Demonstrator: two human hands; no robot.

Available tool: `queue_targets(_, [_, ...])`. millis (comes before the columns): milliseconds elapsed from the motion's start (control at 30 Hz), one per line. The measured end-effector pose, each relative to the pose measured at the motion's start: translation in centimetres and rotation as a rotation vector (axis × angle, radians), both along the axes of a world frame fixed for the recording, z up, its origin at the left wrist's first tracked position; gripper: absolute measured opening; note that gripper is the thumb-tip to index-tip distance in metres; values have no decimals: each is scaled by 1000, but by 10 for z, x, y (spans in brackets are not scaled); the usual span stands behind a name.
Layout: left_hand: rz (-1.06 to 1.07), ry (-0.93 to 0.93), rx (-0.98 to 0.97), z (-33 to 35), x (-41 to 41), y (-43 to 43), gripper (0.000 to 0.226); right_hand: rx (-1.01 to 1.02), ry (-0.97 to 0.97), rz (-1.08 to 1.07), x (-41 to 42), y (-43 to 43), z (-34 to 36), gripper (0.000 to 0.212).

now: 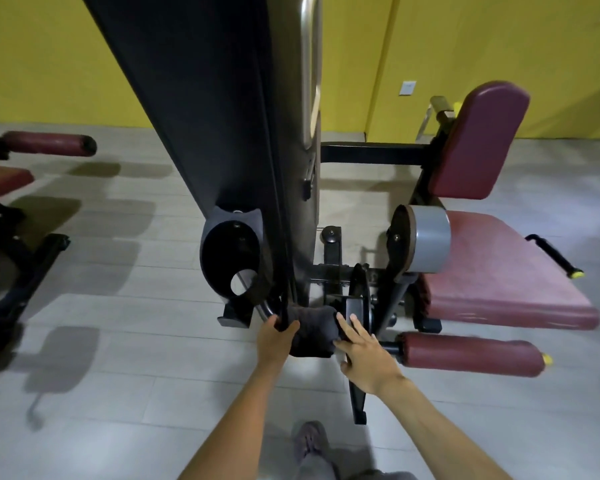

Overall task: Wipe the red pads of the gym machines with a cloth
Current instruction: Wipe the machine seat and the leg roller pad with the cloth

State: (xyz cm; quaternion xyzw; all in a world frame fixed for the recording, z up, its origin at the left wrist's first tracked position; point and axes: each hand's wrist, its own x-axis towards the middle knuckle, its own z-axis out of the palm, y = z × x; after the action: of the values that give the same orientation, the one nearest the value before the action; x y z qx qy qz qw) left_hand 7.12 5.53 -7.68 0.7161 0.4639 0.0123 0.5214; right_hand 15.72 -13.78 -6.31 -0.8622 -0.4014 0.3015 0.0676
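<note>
Yellow wall point(49, 46) all along the back, pale grey floor tiles point(118, 341) under everything, pretty dim in here tbh. Biggest thing by far is the black weight tower point(205, 116) standing dead centre, with a black cup holder point(229, 258) fixed near its foot. Right of it is the leg machine's dark red seat pad point(499, 268), the upright back pad point(478, 140) behind that, and a roller pad point(471, 355) lying low in front of the seat. Off at the left edge there's another machine with its own red roller point(49, 143). The dark cloth point(314, 329) is bunched up down at the base of the tower, just left of the roller pad and not touching any red pad. The person's left hand point(274, 337) has a closed grip on the cloth's left side, thumb and fingers curled onto it. Their right hand point(364, 358) is flat, fingers straight and spread, tips resting on the cloth's right edge, so no real grip there. One grey shoe point(310, 439) pokes in at the bottom.
</note>
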Motion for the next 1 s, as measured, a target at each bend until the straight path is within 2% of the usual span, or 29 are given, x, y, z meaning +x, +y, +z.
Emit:
queue_targets(100, [-11,-161,-9,30,-6,-12,14,155,238,-121,11,-6,5,49])
queue_targets(233, [-25,-313,-30,76,-15,-46,19,331,638,-496,20,-27,32,48])
queue_targets(367, [-79,-425,9,115,-21,-105,25,412,967,-748,22,-70,37,71])
queue_targets(467, [-93,-477,-63,131,-16,-163,25,649,1235,-858,22,-117,43,69])
queue_targets(533, [-102,-478,-106,132,-6,-203,25,859,1299,-977,28,-155,52,61])
queue_targets(600, [-133,-479,-97,126,10,-243,30,1018,1228,-1048,38,-201,59,66])
queue_targets(667, [-180,-500,-106,122,31,-280,58,1067,965,-1015,51,-247,61,65])
queue_targets(733, [-303,-514,-117,113,50,-310,88,1042,695,-951,63,-289,59,49])
queue_targets(767, [-392,-479,-80,108,60,-322,89,1012,581,-929,71,-307,57,41])
queue_targets(833, [-554,-387,31,96,83,-347,70,970,427,-887,87,-340,52,35])
queue_targets(900, [-615,-334,52,84,105,-366,59,947,361,-853,104,-363,45,43])
queue_targets(1000, [-669,-292,42,62,141,-382,62,833,395,-830,135,-385,25,60])
